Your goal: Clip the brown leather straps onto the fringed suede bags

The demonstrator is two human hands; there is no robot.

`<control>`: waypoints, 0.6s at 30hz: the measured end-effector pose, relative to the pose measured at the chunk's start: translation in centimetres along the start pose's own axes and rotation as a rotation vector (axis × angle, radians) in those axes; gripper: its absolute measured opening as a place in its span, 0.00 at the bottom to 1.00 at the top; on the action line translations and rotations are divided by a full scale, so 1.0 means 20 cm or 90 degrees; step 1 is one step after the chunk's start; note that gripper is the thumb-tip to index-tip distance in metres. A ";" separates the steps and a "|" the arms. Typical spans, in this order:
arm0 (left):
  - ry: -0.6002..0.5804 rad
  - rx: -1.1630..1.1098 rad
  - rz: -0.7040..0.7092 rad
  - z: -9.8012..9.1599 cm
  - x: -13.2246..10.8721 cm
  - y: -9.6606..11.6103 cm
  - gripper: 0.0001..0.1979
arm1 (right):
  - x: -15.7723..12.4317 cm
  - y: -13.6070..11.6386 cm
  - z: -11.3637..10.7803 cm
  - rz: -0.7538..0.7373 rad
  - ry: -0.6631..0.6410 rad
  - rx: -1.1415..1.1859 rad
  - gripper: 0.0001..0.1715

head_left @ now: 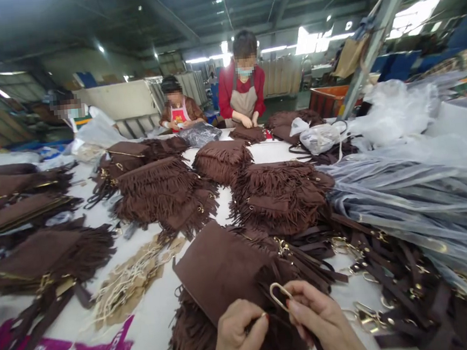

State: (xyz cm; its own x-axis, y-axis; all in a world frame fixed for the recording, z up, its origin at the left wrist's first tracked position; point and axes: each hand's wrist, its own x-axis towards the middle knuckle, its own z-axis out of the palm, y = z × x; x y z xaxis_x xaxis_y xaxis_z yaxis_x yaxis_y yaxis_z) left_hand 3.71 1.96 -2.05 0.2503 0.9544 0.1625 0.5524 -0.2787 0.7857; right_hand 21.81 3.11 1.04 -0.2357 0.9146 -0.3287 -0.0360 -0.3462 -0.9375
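Observation:
A brown suede fringed bag (220, 270) lies flat on the white table (155, 316) right in front of me. My left hand (238, 336) is closed, pinching the bag's lower edge. My right hand (321, 316) is closed too, pinching a dark brown strap whose gold metal clasp (280, 295) sticks up between my two hands. Fringe hangs from the bag under both hands.
Piles of brown fringed bags (279, 195) cover the table. Loose straps with gold clasps (387, 276) lie at the right beside a stack of clear plastic bags (421, 198). Paper tags (132, 280) lie to the left. Three people work at the far end.

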 end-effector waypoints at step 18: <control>-0.015 -0.555 -0.410 -0.05 0.10 0.15 0.15 | 0.00 0.15 0.00 -0.555 -0.014 -0.461 0.11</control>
State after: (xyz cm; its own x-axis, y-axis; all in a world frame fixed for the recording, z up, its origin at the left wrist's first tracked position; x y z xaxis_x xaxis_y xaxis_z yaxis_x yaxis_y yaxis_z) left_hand 5.10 3.22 1.30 0.1353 0.8897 -0.4360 -0.1676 0.4543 0.8750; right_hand 21.73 2.02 -1.86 -0.4221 0.7781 0.4652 0.3726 0.6167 -0.6935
